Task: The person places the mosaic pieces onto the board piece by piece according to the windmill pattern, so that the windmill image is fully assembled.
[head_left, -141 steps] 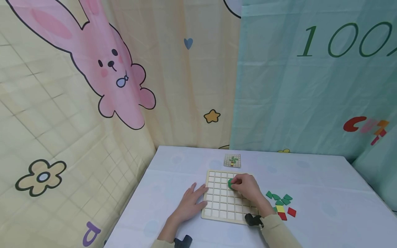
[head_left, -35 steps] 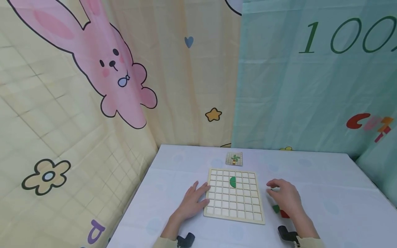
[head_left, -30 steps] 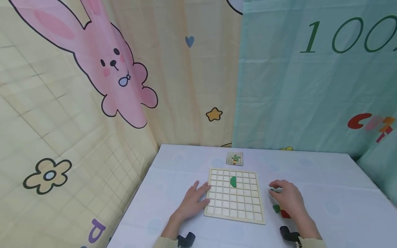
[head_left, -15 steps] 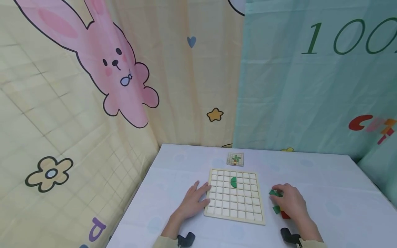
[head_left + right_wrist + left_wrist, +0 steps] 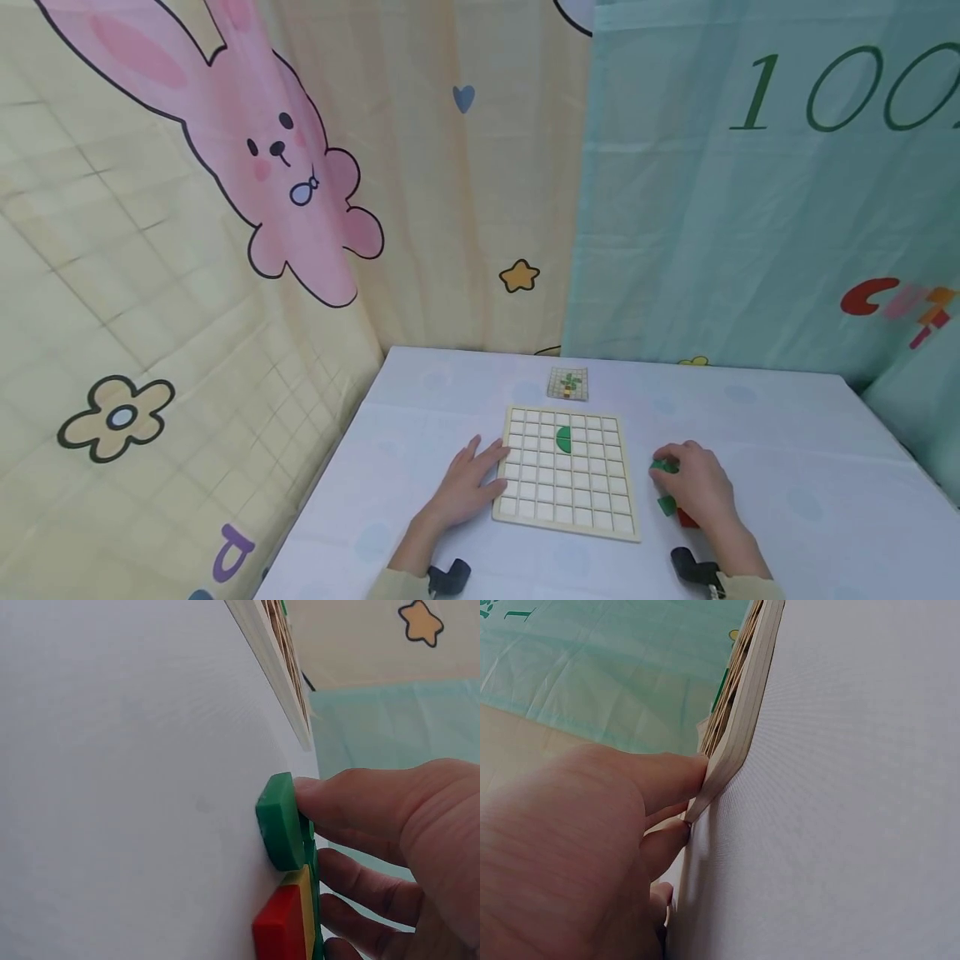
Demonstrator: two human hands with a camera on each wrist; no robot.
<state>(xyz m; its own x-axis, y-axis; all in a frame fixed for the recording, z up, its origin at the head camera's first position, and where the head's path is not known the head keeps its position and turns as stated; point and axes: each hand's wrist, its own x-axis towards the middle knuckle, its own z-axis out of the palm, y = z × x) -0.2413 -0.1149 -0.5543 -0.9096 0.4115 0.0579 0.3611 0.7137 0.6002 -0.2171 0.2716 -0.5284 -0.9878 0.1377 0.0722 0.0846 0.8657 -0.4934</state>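
My left hand (image 5: 465, 487) rests with spread fingers at the left edge of a pale grid board (image 5: 562, 529). In the left wrist view, its thumb and a fingertip touch the board's edge (image 5: 739, 720). Two green quarter-round tiles (image 5: 563, 439) sit together in upper cells as a half disc. Right of the board, my right hand (image 5: 697, 483) is over a group of loose tiles, thumb and fingers curled about a green tile. Another green tile (image 5: 279, 825) lies by the thumb in the right wrist view, with a red tile (image 5: 279, 926) and a yellow tile (image 5: 306, 889) below.
A small pattern card (image 5: 567, 384) with a green, yellow and red figure lies behind the board. A green tile (image 5: 667, 505) and a red tile (image 5: 686, 518) show beside my right hand. Printed curtains (image 5: 480, 208) stand behind the white table (image 5: 420, 392).
My right hand has left the half disc on the board and moved right to the loose tiles, where its fingers have come down onto green ones. My left hand stays at the board's edge.
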